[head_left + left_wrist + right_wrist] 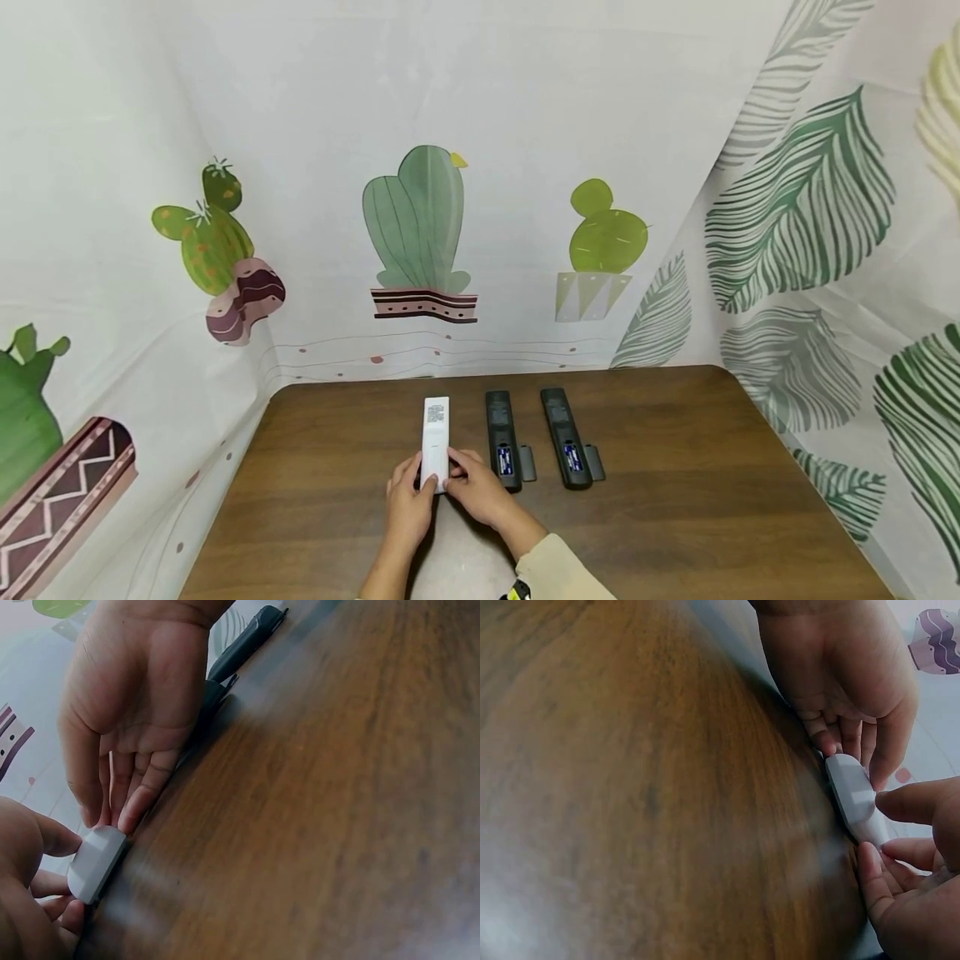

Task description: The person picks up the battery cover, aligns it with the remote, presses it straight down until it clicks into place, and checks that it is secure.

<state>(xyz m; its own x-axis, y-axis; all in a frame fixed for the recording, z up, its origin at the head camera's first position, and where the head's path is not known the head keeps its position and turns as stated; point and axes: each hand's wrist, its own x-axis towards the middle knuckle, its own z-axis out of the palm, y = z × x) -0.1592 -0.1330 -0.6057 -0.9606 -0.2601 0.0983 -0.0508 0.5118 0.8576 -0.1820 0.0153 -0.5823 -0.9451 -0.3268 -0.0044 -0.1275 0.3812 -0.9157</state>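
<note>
A white remote control (437, 429) lies back side up on the table, a printed label near its far end. My left hand (408, 503) holds its near end from the left, with the thumb on top. From the other side my right hand (480, 492) pinches the same end between thumb and fingers. Both wrist views show the rounded near end of the remote control (97, 862) between the two hands. In the right wrist view, the fingers of my left hand (840, 667) touch its far side. Its underside is hidden.
Two black remote controls (501, 429) (562, 429) lie to the right, battery compartments uncovered and blue batteries visible. A dark battery cover (528, 463) sits beside one, another cover (595, 462) beside the other. The wooden table (675, 517) meets a printed cloth (517, 167) behind.
</note>
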